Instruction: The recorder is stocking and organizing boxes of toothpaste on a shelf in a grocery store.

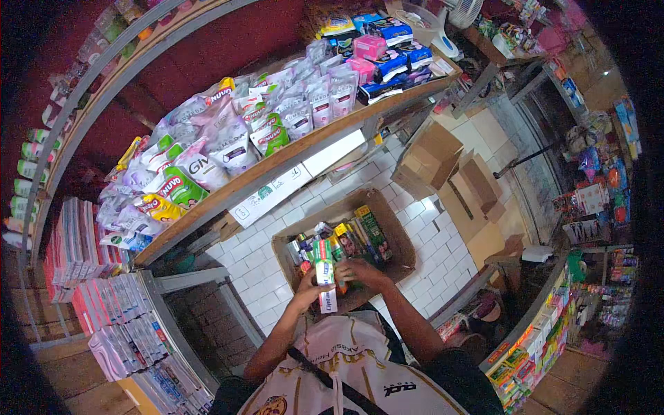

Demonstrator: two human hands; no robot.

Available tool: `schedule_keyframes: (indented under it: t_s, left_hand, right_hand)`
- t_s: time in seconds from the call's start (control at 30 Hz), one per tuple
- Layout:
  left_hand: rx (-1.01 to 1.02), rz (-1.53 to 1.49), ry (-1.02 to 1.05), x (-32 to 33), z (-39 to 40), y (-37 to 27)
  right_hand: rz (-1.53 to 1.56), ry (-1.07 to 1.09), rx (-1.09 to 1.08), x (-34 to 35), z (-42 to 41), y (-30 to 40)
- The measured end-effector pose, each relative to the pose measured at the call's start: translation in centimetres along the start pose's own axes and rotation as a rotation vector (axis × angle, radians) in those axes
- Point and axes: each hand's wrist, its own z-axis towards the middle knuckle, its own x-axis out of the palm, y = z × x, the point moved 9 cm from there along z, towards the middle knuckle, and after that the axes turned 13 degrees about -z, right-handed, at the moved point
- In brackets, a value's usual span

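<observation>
My left hand [309, 291] grips a long white, green and red toothpaste box [324, 267], held upright over an open cardboard carton [402, 241] on the floor in front of me. To the right of that box, my right hand [359, 273] reaches over the carton with bent fingers, close to a small orange item [342, 286]. Whether its fingertips hold anything is hidden. Inside the carton lie several small packaged goods, among them a dark green box [372, 231] and a yellow-topped pack [344, 233] at the back.
A wooden-edged shelf [290, 150] beyond the carton bears Nuvo soap pouches [179, 184] and blue packs [389, 65]. Opened cardboard boxes [433, 150] stand on the tiles at right. Stacked books [122, 306] fill the left side; a goods rack [524, 358] curves along the lower right.
</observation>
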Motion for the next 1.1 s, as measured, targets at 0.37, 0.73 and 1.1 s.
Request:
schedule_keyframes:
  t_s: [0.37, 0.73, 1.1]
  left_hand:
    - [-0.019, -0.254, -0.062, -1.8, -3.2, -0.7]
    - [-0.013, -0.332, -0.077, -1.8, -3.6, -1.7]
    - [-0.097, -0.272, -0.048, -1.6, -3.4, -0.9]
  right_hand:
    - [-1.022, -0.727, 0.194, -6.6, 4.8, -2.6]
    - [-1.044, -0.584, 0.201, -9.0, 5.3, -3.2]
    - [-0.897, -0.719, 0.225, -14.8, 2.6, -3.3]
